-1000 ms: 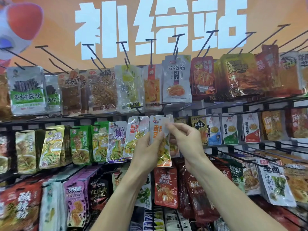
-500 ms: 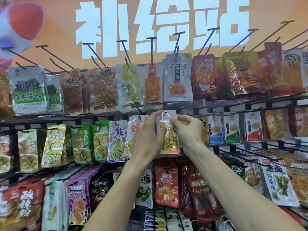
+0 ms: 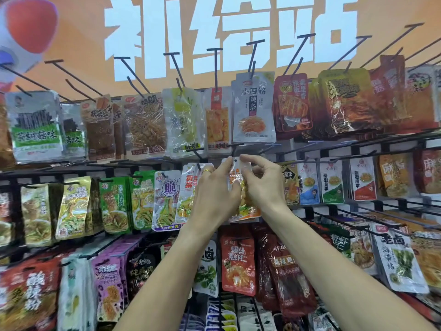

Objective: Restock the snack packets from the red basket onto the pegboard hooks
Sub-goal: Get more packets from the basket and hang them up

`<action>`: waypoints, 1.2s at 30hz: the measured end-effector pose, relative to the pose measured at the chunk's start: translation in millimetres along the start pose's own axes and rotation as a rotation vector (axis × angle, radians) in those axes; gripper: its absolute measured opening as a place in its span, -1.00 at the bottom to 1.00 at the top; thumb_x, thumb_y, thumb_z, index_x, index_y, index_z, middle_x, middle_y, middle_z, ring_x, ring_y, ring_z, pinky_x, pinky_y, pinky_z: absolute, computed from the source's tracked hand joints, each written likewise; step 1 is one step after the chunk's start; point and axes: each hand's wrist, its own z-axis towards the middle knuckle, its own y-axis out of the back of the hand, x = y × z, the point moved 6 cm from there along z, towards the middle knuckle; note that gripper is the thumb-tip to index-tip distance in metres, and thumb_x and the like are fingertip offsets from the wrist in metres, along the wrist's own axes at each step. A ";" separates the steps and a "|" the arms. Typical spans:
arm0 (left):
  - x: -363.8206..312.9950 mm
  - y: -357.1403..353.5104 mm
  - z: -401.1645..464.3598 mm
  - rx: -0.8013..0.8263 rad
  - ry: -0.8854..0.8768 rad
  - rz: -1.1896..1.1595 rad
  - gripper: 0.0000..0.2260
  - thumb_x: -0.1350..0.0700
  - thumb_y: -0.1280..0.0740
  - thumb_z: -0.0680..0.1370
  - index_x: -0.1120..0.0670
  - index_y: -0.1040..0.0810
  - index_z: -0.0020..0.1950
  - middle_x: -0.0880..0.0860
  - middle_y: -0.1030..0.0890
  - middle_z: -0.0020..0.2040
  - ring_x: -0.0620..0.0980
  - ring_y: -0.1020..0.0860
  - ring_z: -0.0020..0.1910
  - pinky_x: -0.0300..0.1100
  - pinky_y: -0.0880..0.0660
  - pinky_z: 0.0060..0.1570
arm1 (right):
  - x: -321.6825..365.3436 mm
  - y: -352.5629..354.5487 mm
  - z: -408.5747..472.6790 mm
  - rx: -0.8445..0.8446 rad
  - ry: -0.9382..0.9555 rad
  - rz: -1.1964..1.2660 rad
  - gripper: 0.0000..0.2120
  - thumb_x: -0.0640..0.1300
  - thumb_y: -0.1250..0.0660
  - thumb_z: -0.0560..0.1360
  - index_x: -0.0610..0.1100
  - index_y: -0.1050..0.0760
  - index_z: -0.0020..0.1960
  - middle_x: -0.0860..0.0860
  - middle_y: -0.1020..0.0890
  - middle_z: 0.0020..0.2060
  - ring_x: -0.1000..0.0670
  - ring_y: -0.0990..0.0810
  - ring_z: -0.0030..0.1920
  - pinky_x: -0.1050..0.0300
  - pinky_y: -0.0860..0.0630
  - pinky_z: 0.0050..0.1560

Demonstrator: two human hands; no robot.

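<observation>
Both hands hold one snack packet (image 3: 239,187) up in the middle row of the pegboard: the left hand (image 3: 216,191) (a ring on one finger) and right hand (image 3: 263,185) pinch its top corners just under a black hook (image 3: 235,149), its punched hole visible between the fingertips.

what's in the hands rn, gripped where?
Both hands, left hand and right hand, pinch one snack packet by its top edge, beside the hang hole.

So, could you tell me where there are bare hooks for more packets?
The top-row hooks under the orange sign have bare front lengths. The middle row is crowded around the packet that the left hand and right hand hold.
</observation>
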 end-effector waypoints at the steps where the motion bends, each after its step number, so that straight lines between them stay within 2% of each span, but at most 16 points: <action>1: -0.4 -1.3 -0.2 0.013 0.002 -0.002 -0.42 0.03 -0.31 0.65 -0.08 -0.27 0.67 0.25 -0.50 0.43 0.21 -0.37 0.51 0.03 -0.37 0.41 | 0.0 -0.2 -0.3 -0.002 0.013 -0.007 -0.81 -0.05 -0.42 0.60 0.15 -0.69 0.18 0.13 -0.66 -0.28 0.04 -0.63 -0.23 -0.01 -0.62 -0.07; 4: -2.7 -3.1 -0.8 0.019 0.001 0.020 -0.42 0.03 -0.28 0.66 -0.09 -0.23 0.69 0.23 -0.50 0.32 0.24 -0.44 0.40 0.08 -0.43 0.33 | -0.7 1.7 0.2 -0.029 0.027 -0.045 -0.77 -0.11 -0.42 0.58 0.11 -0.70 0.19 0.13 -0.69 -0.22 0.03 -0.65 -0.15 0.00 -0.62 0.01; 6: -5.9 -3.8 -2.9 0.024 -0.007 0.037 -0.42 0.04 -0.26 0.67 -0.08 -0.21 0.69 0.18 -0.46 0.29 0.23 -0.47 0.32 0.06 -0.43 0.28 | -1.4 3.5 0.1 -0.035 0.029 -0.062 -0.78 -0.11 -0.43 0.58 0.09 -0.70 0.19 0.13 -0.68 -0.24 0.08 -0.62 -0.19 0.08 -0.57 -0.05; 8: -7.6 -4.6 -4.9 0.030 -0.012 0.043 -0.42 0.05 -0.25 0.68 -0.08 -0.20 0.70 0.18 -0.44 0.29 0.24 -0.46 0.33 0.05 -0.42 0.29 | 0.1 5.6 -0.5 -0.042 0.044 -0.088 -0.77 -0.11 -0.44 0.58 0.08 -0.70 0.20 0.12 -0.68 -0.26 0.10 -0.61 -0.23 0.13 -0.55 -0.07; 15: -1.7 -16.1 1.8 0.097 0.016 0.102 -0.45 0.04 -0.20 0.69 -0.02 -0.20 0.69 0.27 -0.47 0.28 0.26 -0.42 0.40 0.12 -0.43 0.32 | -2.5 1.0 2.9 -0.044 -0.016 -0.135 -0.83 -0.09 -0.43 0.58 0.07 -0.69 0.15 0.12 -0.71 -0.16 0.00 -0.69 -0.07 -0.09 -0.63 0.07; 18: -4.9 -17.4 -2.0 0.072 -0.015 0.200 -0.47 0.03 -0.19 0.72 0.00 -0.18 0.70 0.29 -0.46 0.30 0.32 -0.52 0.28 0.08 -0.46 0.19 | -5.0 1.9 2.8 -0.052 -0.001 -0.237 -0.89 -0.10 -0.45 0.56 0.04 -0.65 0.08 0.15 -0.66 -0.16 0.00 -0.66 -0.05 -0.05 -0.60 0.06; 22: -9.5 -21.6 -0.2 0.045 -0.025 0.434 -0.49 -0.01 -0.11 0.77 0.03 -0.09 0.71 0.22 -0.54 0.23 0.28 -0.62 0.15 0.04 -0.49 -0.01 | -8.5 -0.8 1.4 -0.037 0.092 -0.385 -0.81 -0.09 -0.45 0.56 0.00 -0.65 0.18 0.02 -0.68 0.00 -0.03 -0.64 0.05 0.08 -0.52 0.05; 25: -10.3 -27.3 5.7 0.061 -0.027 0.572 -0.49 0.10 -0.11 0.77 0.09 -0.05 0.71 0.18 -0.64 0.12 0.24 -0.67 0.08 0.02 -0.49 -0.12 | -11.2 -7.3 0.9 -0.032 0.136 -0.504 -0.77 -0.07 -0.45 0.57 0.00 -0.62 0.23 -0.02 -0.65 0.07 -0.07 -0.61 0.10 0.03 -0.50 0.07; 28: -9.1 -32.8 3.8 0.111 -0.003 0.644 -0.43 0.21 -0.10 0.75 0.11 0.04 0.73 0.18 -0.65 0.11 0.25 -0.66 0.10 0.04 -0.53 -0.05 | -12.0 -12.1 -0.5 -0.013 0.122 -0.524 -0.81 -0.06 -0.44 0.57 -0.01 -0.60 0.18 -0.02 -0.62 0.07 -0.10 -0.60 0.10 0.00 -0.51 0.03; 30: -9.7 -32.1 -2.6 0.112 0.009 0.605 -0.36 0.26 -0.13 0.72 0.10 0.10 0.73 0.21 -0.64 0.08 0.29 -0.65 0.10 0.06 -0.50 -0.08 | -12.4 -7.8 -5.5 -0.010 0.129 -0.519 -0.81 -0.05 -0.44 0.57 -0.02 -0.61 0.18 -0.03 -0.60 0.06 -0.10 -0.61 0.08 0.03 -0.49 0.01; 31: -9.5 -31.4 -7.5 0.091 0.004 0.589 -0.32 0.29 -0.15 0.69 0.10 0.12 0.73 0.20 -0.63 0.02 0.28 -0.65 0.05 0.05 -0.45 -0.13 | -12.4 -3.4 -10.0 -0.004 0.140 -0.513 -0.79 -0.03 -0.44 0.58 -0.02 -0.62 0.19 -0.03 -0.59 0.07 -0.09 -0.61 0.08 0.03 -0.49 0.01; 33: -9.9 -30.5 -20.8 0.014 -0.038 0.577 -0.26 0.33 -0.22 0.65 0.12 0.11 0.73 0.14 -0.55 -0.20 0.23 -0.60 -0.20 0.00 -0.37 -0.25 | -11.9 11.6 -22.8 -0.005 0.161 -0.482 -0.77 0.00 -0.44 0.58 -0.01 -0.62 0.22 0.00 -0.57 0.08 -0.04 -0.61 0.06 0.06 -0.50 0.00; 36: -15.9 -27.9 -51.7 -0.120 -0.126 0.513 -0.33 0.20 -0.32 0.68 0.13 -0.07 0.72 0.04 -0.53 -0.39 0.12 -0.46 -0.48 -0.07 -0.36 -0.47 | -13.1 44.6 -56.3 0.008 0.183 -0.415 -0.76 0.03 -0.45 0.57 0.01 -0.61 0.22 0.07 -0.58 0.06 0.09 -0.61 -0.03 0.04 -0.61 0.03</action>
